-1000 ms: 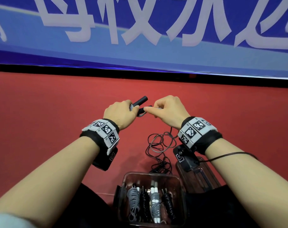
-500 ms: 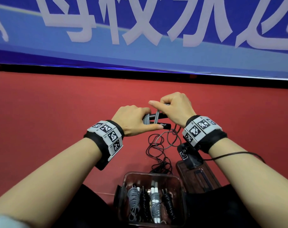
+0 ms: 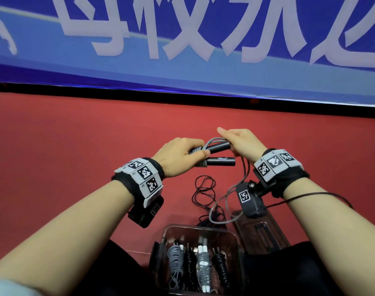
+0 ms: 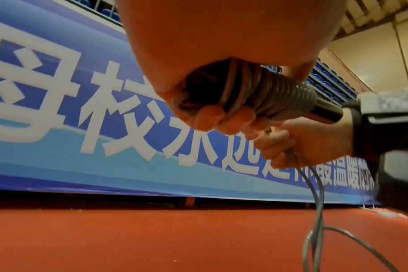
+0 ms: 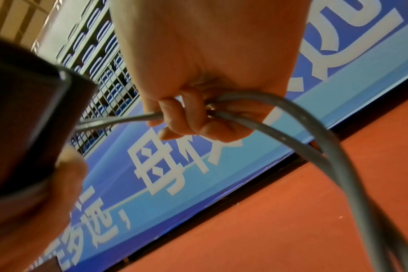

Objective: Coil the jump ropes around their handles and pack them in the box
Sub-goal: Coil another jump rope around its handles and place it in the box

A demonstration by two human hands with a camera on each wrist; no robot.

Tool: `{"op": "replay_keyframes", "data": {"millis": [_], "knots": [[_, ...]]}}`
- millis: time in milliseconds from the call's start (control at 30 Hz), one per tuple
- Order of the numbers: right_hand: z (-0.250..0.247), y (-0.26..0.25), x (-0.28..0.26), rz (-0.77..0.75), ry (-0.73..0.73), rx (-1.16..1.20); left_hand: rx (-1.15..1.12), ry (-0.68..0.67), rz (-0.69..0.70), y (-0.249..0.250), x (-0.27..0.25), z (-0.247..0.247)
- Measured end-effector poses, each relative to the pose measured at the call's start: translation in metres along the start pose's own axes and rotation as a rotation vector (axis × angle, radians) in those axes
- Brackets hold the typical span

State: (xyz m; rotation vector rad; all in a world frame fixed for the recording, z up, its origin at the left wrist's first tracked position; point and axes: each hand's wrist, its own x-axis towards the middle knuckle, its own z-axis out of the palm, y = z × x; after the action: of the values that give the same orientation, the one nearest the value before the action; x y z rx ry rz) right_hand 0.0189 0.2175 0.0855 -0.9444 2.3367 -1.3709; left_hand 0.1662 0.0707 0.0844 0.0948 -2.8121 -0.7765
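My left hand grips two black handles side by side, their left ends wound with grey rope coils. My right hand grips the grey rope doubled in its curled fingers, just past the handles' right ends. The loose grey rope hangs down from that hand to the floor by the box. A clear box sits near my lap with several coiled ropes standing inside.
A thin black rope lies tangled on the red floor between my arms. A dark brown lid-like piece lies right of the box. A blue banner borders the floor ahead.
Both handles have swung round to lie level and pointing right. My right hand carried the grey rope up over them, and the loose tail on the floor has shortened.
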Motion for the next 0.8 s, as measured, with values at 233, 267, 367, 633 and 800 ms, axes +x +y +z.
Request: {"op": "replay_keyframes", "data": {"millis": [233, 267, 367, 633, 800], "knots": [[0.024, 0.008, -0.003, 0.037, -0.070, -0.169, -0.308, 0.106, -0.056, -0.012, 0.001, 0.002], [0.029, 0.006, -0.004, 0.036, -0.062, -0.212, -0.337, 0.118, -0.053, -0.010, 0.001, 0.001], [0.037, 0.003, -0.008, 0.018, -0.052, -0.218, -0.438, 0.164, -0.054, -0.002, 0.001, 0.000], [0.033, -0.002, -0.015, -0.126, -0.054, -0.204, -0.405, 0.420, -0.259, -0.026, 0.007, -0.012], [0.037, -0.013, -0.019, -0.239, -0.093, -0.233, -0.258, 0.395, -0.432, -0.048, 0.009, -0.006]]}}
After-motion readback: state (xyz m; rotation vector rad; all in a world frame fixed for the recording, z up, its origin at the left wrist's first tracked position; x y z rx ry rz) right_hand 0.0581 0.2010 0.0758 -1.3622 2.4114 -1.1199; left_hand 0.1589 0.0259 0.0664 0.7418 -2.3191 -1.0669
